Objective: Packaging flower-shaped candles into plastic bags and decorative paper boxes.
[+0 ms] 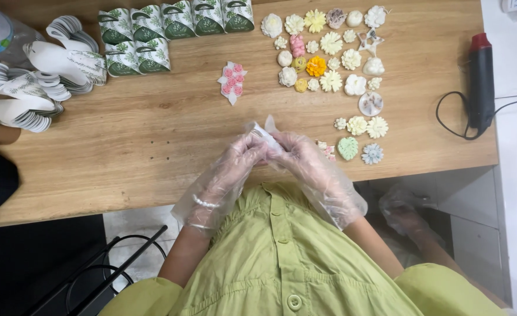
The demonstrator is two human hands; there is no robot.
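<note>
while both hands meet above the near edge of the pale wooden table (124, 152), the left hand (235, 161) and right hand (302, 158), in thin clear plastic gloves, pinch a small white piece in a clear plastic wrapper (263, 132) between their fingertips. small moulded flower shapes (328, 52) lie far right, green leaf-print paper boxes (170, 23) far left.

Eight folded leaf-print boxes (165, 35) in the upper left of the frame: five in the back row, three in front. One stack of flat white box blanks (36, 76) at far left. One heat gun (481, 82) at right. One pink-flowered piece (232, 81) at upper centre. Roughly thirty small moulded flowers (328, 58) at upper right.
</note>
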